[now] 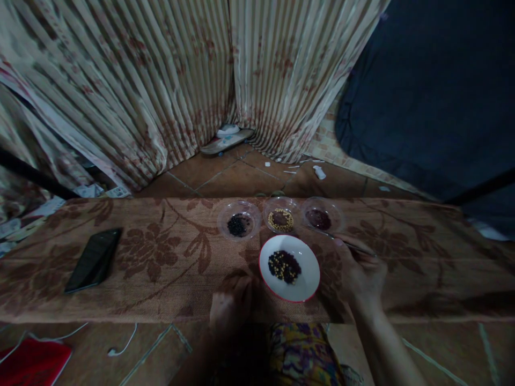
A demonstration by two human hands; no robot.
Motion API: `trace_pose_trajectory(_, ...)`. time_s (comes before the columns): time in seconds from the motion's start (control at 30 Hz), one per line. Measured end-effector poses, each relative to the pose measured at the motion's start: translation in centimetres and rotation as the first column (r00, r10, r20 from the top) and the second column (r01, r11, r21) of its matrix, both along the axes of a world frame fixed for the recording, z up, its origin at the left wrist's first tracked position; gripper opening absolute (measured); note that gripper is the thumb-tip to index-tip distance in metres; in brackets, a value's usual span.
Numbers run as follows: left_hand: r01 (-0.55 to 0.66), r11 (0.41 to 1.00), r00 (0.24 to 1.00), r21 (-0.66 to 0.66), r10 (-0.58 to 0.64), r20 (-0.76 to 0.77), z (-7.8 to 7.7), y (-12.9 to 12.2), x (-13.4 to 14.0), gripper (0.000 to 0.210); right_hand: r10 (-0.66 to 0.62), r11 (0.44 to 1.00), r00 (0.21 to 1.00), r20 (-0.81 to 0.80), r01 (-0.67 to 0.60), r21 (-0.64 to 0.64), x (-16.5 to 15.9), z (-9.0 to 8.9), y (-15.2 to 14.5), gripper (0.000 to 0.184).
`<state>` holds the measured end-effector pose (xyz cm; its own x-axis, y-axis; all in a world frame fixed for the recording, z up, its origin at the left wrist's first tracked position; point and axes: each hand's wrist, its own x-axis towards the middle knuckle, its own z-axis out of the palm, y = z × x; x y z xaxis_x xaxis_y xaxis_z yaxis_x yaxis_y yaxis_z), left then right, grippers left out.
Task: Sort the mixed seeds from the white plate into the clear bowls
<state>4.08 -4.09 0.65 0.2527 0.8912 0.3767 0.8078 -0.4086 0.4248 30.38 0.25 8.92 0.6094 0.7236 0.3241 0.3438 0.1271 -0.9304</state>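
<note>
A white bowl (309,271) with a red rim stands on the cloth-covered table. Inside it lies a mix of black, yellow and dark red beans (285,267). Behind it are three clear plastic dishes: the left dish (253,209) has black beans, the middle dish (281,202) yellow ones, the right dish (340,217) dark red ones. My right hand (364,273), right of the bowl, is closed on a thin metal utensil (326,234) whose tip points toward the right dish; its exact kind is unclear. Left of the bowl, my left hand (230,303) rests on the cloth with fingers curled, partly in shadow.
A dark phone (93,260) lies at the table's left. Striped curtains (193,80) hang beyond the table, with a skateboard (226,142) and white scraps (319,172) on the tiled floor. An earphone (115,351) and a red item (36,360) are at lower left.
</note>
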Motion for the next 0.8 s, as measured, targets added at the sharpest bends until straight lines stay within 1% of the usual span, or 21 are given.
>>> trace_pose_trajectory(0.1, 0.0, 1.0, 1.0, -0.031, -0.001, -0.009, 0.2, 0.0, 0.0, 0.02, 0.018, 0.995, 1.0, -0.009, -0.019, -0.103, 0.4, -0.3, -2.2, 0.02)
trace_pose_trajectory(0.17, 0.003, 0.999, 1.0, -0.049, -0.004, -0.014, 0.3, 0.0, 0.0, 0.022, 0.095, 0.983, 0.996, 0.001, -0.093, -0.157, 0.6, -0.6, -3.5, 0.021)
trace_pose_trajectory(0.23, 0.0, 0.998, 1.0, -0.059, -0.001, -0.017, 0.3, 0.0, 0.0, 0.023, 0.207, 0.961, 0.978, 0.033, -0.197, -0.194, 0.7, -0.9, -4.6, 0.022)
trace_pose_trajectory(0.33, -0.005, 0.998, 1.0, -0.06, 0.004, -0.019, 0.2, 0.0, 0.0, 0.021, 0.386, 0.893, 0.918, 0.094, -0.346, -0.287, 1.2, -1.0, -5.8, 0.023)
trace_pose_trajectory(0.43, -0.001, 0.999, 1.0, -0.049, 0.0, -0.012, 0.0, 0.0, 0.0, 0.02, 0.495, 0.828, 0.86, 0.123, -0.424, -0.366, 1.7, -1.0, -6.4, 0.025)
trace_pose_trajectory(0.53, 0.006, 0.999, 1.0, -0.05, -0.006, -0.004, 0.0, 0.1, 0.0, 0.017, 0.517, 0.813, 0.846, 0.132, -0.437, -0.386, 1.9, -1.3, -6.7, 0.026)
trace_pose_trajectory(0.63, 0.007, 0.998, 1.0, -0.056, -0.007, -0.001, 0.1, 0.0, 0.0, 0.018, 0.516, 0.806, 0.848, 0.116, -0.435, -0.402, 2.0, -2.1, -6.8, 0.026)
trace_pose_trajectory(0.7, 0.007, 0.999, 1.0, -0.054, -0.007, -0.001, 0.2, 0.0, 0.0, 0.019, 0.501, 0.816, 0.857, 0.119, -0.422, -0.396, 2.1, -2.6, -6.8, 0.025)
trace_pose_trajectory(0.8, -0.005, 0.999, 1.0, -0.042, 0.004, -0.008, 0.3, 0.0, 0.1, 0.02, 0.451, 0.854, 0.882, 0.135, -0.382, -0.354, 2.1, -3.1, -6.6, 0.024)
